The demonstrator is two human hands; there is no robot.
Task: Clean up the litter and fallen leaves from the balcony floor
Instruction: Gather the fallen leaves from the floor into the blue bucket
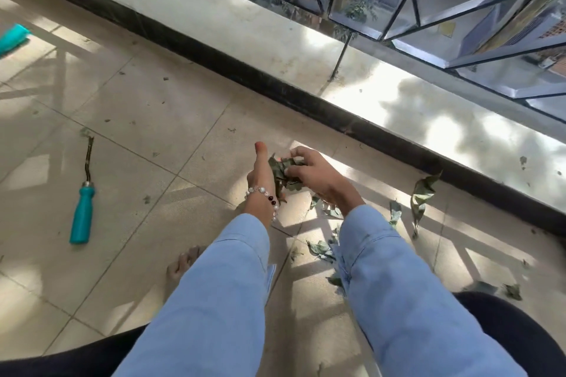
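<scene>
A bunch of dry green leaves (280,170) sits between my two hands above the beige tiled floor (147,107). My left hand (260,174), with a bead bracelet at the wrist, stands edge-up with the thumb raised and cups the leaves from the left. My right hand (315,171) curls its fingers over the bunch from the right and pinches it. More fallen leaves (321,249) lie on the tiles under my right sleeve. A long curled leaf (421,196) lies near the dark kerb, and smaller leaves (513,291) lie at the right.
A teal-handled hand tool (82,211) lies on the floor at the left. Another teal object (12,37) pokes in at the left edge. A dark kerb (232,70) and pale ledge (428,107) run diagonally under a metal railing (413,9). My bare foot (180,266) rests below.
</scene>
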